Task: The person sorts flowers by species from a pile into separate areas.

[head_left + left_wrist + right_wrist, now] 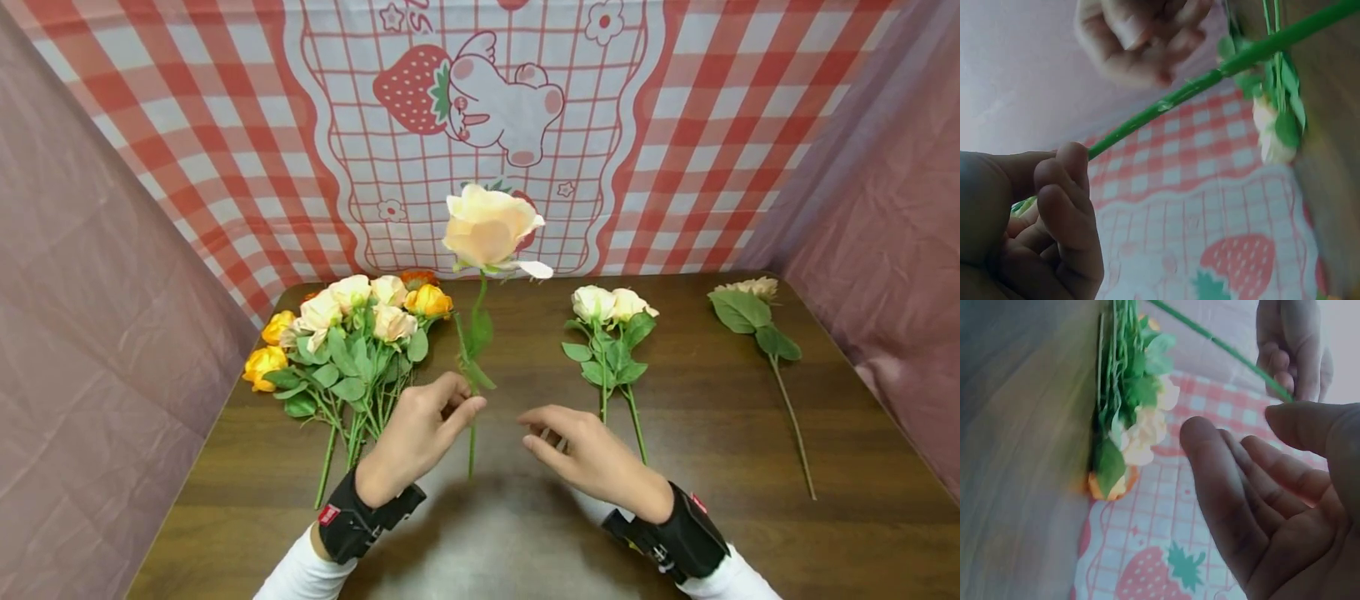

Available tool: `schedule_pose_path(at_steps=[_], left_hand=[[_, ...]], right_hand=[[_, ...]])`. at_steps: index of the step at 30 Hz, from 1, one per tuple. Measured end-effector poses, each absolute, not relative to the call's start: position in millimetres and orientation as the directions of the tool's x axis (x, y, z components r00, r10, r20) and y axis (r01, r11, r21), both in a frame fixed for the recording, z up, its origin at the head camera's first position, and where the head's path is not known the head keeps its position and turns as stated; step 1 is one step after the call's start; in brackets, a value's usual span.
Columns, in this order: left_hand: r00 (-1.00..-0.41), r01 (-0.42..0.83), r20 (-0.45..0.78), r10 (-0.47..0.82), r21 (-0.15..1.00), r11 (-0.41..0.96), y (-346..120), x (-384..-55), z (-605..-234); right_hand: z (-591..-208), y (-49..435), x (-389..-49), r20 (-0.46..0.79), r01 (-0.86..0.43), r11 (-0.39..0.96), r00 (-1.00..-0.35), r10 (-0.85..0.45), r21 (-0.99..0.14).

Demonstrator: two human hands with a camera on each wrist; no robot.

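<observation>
My left hand (416,429) pinches the green stem of a cream rose (491,229) between thumb and fingers, mid-stem. The rose stands upright in the head view, bloom above the hand and the lower stem reaching below it. In the left wrist view the stem (1160,107) slants up to the right from the fingertips. My right hand (592,454) hovers a short way to the right of the stem, holding nothing, with thumb and fingers apart and loosely bent. The right wrist view shows the gap between its thumb and forefinger (1219,481).
A bunch of cream and orange roses (348,358) lies on the left of the brown table (495,542). Two white roses (611,342) lie right of centre, and a single pale flower (757,317) lies farther right. A checked cloth (697,142) hangs behind.
</observation>
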State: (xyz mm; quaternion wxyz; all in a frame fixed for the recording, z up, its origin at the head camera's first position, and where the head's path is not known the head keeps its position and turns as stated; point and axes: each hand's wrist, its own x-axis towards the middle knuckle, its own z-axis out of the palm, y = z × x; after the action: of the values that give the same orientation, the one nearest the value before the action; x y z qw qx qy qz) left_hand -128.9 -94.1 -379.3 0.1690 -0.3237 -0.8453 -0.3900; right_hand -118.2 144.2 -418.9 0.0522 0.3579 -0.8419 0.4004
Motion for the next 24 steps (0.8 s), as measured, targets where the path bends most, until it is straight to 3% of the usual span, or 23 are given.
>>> schedule_pose_path(at_steps=[13,24], left_hand=[[-0.733,0.659,0.459,0.502,0.661,0.359,-72,-119,-393],[-0.71,0.677,0.476,0.52,0.663,0.318,-64,-120,-401]], right_hand=[[-421,132,-111,0.43,-0.696,0.25,-0.643,-0.634,-0.673],[-427,130,-109,0.388,-0.66,0.244,-0.657,-0.646,-0.71]])
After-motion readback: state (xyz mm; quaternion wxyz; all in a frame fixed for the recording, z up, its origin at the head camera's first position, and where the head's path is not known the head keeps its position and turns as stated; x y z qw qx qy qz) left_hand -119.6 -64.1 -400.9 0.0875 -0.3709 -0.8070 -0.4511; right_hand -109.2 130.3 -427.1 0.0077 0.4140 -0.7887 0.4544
